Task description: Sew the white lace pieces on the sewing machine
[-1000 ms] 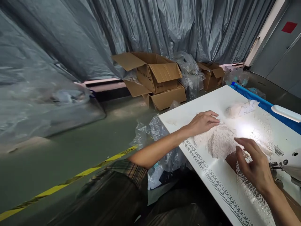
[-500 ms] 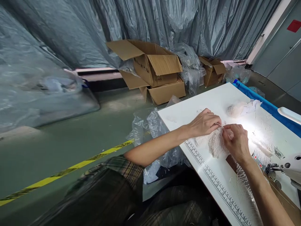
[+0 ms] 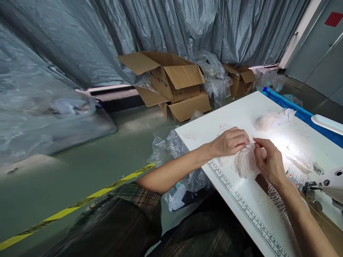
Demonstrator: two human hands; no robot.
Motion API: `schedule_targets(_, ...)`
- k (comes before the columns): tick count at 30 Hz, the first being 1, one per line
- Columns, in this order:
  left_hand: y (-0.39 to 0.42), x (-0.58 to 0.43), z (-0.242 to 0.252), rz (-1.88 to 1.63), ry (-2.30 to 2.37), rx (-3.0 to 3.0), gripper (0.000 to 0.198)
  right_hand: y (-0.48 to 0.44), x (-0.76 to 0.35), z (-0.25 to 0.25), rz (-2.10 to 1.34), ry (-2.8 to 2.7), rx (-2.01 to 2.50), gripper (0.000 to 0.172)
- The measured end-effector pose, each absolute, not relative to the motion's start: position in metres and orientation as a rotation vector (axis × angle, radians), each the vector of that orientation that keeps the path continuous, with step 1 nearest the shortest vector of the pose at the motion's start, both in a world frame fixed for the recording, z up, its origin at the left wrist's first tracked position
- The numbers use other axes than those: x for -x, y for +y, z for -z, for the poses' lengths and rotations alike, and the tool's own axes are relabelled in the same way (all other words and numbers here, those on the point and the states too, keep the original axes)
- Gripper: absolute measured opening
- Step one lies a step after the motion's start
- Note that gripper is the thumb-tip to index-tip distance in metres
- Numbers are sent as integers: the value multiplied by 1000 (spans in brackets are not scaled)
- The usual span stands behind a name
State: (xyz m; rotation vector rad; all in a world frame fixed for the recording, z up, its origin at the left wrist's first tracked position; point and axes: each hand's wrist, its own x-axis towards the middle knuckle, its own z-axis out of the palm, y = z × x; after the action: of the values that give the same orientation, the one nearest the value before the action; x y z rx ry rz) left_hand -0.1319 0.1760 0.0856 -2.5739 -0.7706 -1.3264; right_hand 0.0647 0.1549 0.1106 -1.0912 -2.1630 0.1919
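Observation:
Pale, whitish-pink lace fabric (image 3: pixel 244 166) lies bunched on the white sewing table under my hands. My left hand (image 3: pixel 232 142) is closed, its fingers gripping the upper edge of the lace. Close beside it, my right hand (image 3: pixel 270 160) has thumb and forefinger bent together at the same edge, with a bit of the lace showing inside the curl of the fingers. The fingertips partly hide where they meet the fabric. Right of my right wrist is the head of a white sewing machine (image 3: pixel 331 184), with its metal presser foot area near the forearm.
More lace (image 3: pixel 297 153) spreads under the bright lamp, and a bundled pale piece (image 3: pixel 273 119) lies farther back. A printed ruler (image 3: pixel 241 203) follows the table's near edge. Blue material (image 3: pixel 286 105) borders the far side. Open cardboard boxes (image 3: pixel 177 80) and plastic bags (image 3: pixel 77 114) are on the floor.
The view has shifted slightly. My hands have come a little apart at the lace edge, and the thin strand stretched between them before no longer shows. More lace shows between the fingertips.

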Motion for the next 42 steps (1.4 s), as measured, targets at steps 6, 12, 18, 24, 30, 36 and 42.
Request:
schedule_targets(6, 172, 131, -87, 1446, -863, 2641, 13, 157, -63, -107, -108, -2217, 1021, 31)
schedule_targets(12, 167, 131, -91, 1713, -1182, 2812, 5, 161, -62, -109, -355, -2129, 1073, 28)
schedule_targets(18, 166, 133, -94, 2104, -1487, 3029, 28, 163, -55, -115, -760, -1917, 1202, 35)
schedule_targets(24, 165, 132, -96, 2084, -1564, 3121, 31, 163, -51, -107, -755, -1906, 1267, 35)
schedule_targets(30, 166, 131, -91, 1960, -1541, 3089, 28, 157, -54, -107, 33, -2136, 1031, 23)
schedule_targets(36, 166, 132, -90, 1888, -1605, 3062, 25, 158, -53, -117, 339, -2337, 843, 16)
schedule_targets(42, 166, 135, -91, 1831, -1598, 3131, 27, 164, -56, -122, 525, -2477, 734, 20)
